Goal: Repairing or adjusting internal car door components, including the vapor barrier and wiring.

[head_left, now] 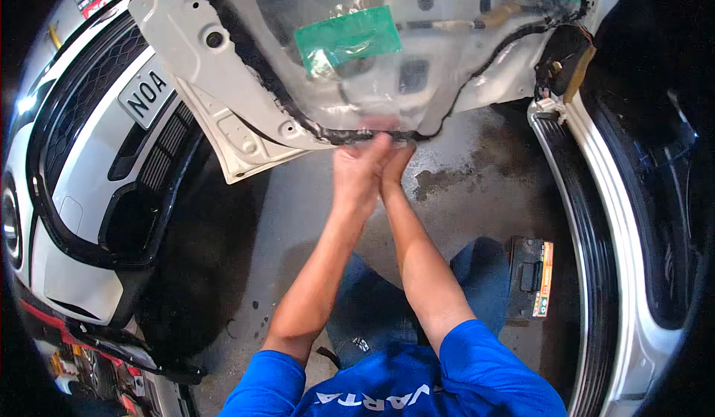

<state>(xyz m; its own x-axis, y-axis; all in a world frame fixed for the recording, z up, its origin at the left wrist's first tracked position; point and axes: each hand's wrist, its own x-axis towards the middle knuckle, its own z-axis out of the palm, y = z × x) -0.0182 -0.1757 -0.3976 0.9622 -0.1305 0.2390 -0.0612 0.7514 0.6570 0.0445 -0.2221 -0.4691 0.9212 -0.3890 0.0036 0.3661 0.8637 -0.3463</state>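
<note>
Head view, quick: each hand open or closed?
Left hand: blurred at the lower edge of the door; grip can't be told.
Right hand: partly hidden; can't tell either.

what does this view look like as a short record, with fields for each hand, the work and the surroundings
left hand: bare, blurred, at the door's lower edge; grip unclear
right hand: bare, partly hidden, close beside the left
work: pale metal car door with clear plastic sheeting and a wavy black sealant strip
patch: green rectangular tape on the sheeting
left side: white car front
right side: black box with orange-and-white label, on grey floor
</note>
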